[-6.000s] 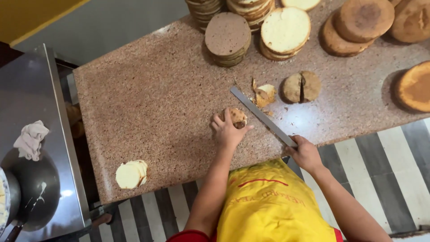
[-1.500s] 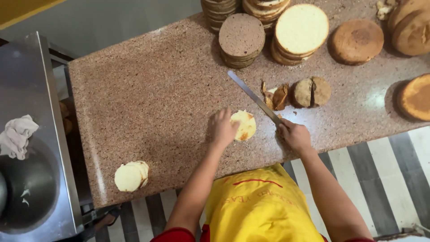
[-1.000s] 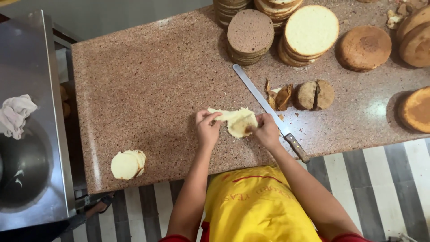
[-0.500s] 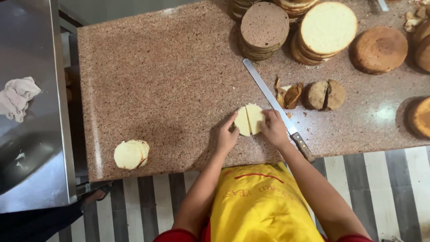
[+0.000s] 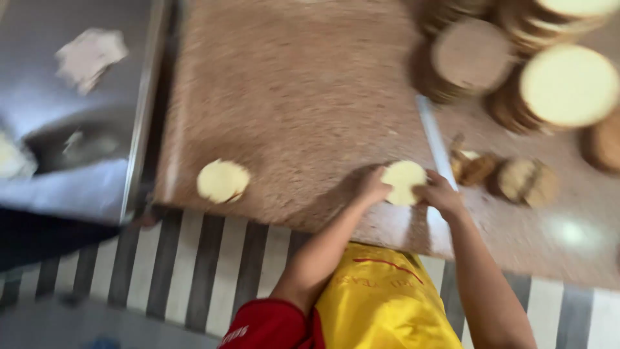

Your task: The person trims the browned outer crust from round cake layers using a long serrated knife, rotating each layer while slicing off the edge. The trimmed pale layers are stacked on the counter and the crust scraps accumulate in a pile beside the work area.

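left hand (image 5: 373,187) | fingers grasping cake disc (image 5: 403,182) | right hand (image 5: 439,194) | same, opposite edge

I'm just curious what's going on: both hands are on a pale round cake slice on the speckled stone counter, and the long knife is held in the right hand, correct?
Not quite. In the head view the long knife lies on the speckled stone counter, unheld. Both the left hand and the right hand are on the pale round cake slice.
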